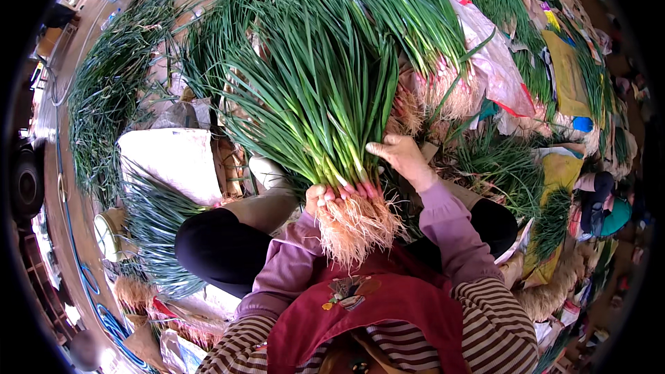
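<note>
The left hand is curled closed around the base of a large bunch of green onions, gripping it just above the roots, with the fingertips wrapped toward the front of the bundle. The right hand lies against the right side of the same bunch, a little higher up the stalks, fingers held together and pressed flat to the greens rather than closed around them. Between and below the two hands hangs the bunch's tangle of pale, stringy roots, brushing the top of a dark red apron. From the hands the long green leaves fan upward and away from the person, filling the middle of the view.

Both forearms wear mauve sleeves over a brown and white striped top. The person's knees, in black trousers, spread to either side.

Around them, more green onions lie in heaps: one pile well apart to the left, another bunch with roots just behind the right hand. A white sack lies to the left, and a white plastic bag to the upper right.
</note>
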A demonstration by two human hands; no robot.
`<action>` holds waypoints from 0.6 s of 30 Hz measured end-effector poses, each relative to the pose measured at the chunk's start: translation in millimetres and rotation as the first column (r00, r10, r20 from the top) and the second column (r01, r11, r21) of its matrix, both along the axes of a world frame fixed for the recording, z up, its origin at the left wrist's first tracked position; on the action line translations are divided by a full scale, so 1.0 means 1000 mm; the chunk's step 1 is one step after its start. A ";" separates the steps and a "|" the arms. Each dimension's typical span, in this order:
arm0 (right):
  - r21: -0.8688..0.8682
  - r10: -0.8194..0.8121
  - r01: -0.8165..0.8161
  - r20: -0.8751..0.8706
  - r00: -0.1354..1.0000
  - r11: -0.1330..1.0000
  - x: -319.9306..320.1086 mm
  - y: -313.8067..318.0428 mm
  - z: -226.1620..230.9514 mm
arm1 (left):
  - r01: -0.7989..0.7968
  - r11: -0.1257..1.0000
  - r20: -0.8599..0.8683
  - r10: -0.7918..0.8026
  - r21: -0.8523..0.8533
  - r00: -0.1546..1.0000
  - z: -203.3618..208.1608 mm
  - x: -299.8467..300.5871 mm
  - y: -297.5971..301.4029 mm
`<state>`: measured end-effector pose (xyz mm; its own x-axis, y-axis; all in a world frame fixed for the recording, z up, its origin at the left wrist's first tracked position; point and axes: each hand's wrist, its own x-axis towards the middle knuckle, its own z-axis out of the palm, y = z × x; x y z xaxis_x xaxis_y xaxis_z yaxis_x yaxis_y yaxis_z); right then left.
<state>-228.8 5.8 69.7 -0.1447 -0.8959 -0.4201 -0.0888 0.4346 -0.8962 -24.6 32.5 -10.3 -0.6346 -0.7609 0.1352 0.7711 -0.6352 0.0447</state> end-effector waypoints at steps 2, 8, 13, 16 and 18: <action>0.008 -0.119 0.119 0.130 0.984 0.993 0.005 -0.002 -0.003 | 0.025 0.996 0.015 -0.026 0.086 1.000 -0.011 0.004 0.003; 0.199 -0.355 0.296 0.426 0.832 0.934 0.016 0.016 -0.012 | 0.106 0.988 0.075 -0.115 0.108 0.991 0.006 0.009 -0.004; 0.261 -0.383 0.287 0.494 0.781 0.922 0.020 0.030 -0.018 | 0.083 0.988 0.154 -0.103 0.132 0.983 -0.003 0.010 -0.004; 0.372 -0.404 0.199 0.633 0.660 0.907 0.011 0.036 -0.038 | 0.091 0.992 0.171 -0.106 0.090 0.979 -0.008 0.009 -0.001; 0.352 -0.217 0.133 0.211 0.953 0.926 0.014 0.038 -0.042 | 0.081 0.994 0.177 -0.093 0.071 0.980 -0.001 0.006 -0.002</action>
<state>-214.9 43.3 28.1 -0.1426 -0.6693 -0.7292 0.2173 0.6976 -0.6827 -19.0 30.3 -11.8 -0.7084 -0.7050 -0.0337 0.6956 -0.7055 0.1354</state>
